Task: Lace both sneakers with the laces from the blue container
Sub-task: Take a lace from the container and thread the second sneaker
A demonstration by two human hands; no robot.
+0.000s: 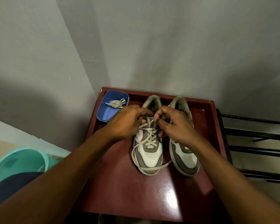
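Two grey-and-white sneakers stand side by side on the dark red table [120,183], toes toward the near edge. The left sneaker [149,154] is partly threaded: a beige lace [150,138] crosses over its tongue, and a slack length of it loops round the toe and lies on the table toward the right sneaker [184,157]. Both hands work at the upper eyelets of the left sneaker. The left hand [128,123] has its fingers curled and pinches the lace from the left; the right hand [173,125], also curled, pinches the lace from the right. At the far left corner of the table sits the blue container [103,116], with a second lace [117,104] bundled inside. A teal bucket [18,160] stands on the floor at near left, and a black rack [257,135] stands to the right.
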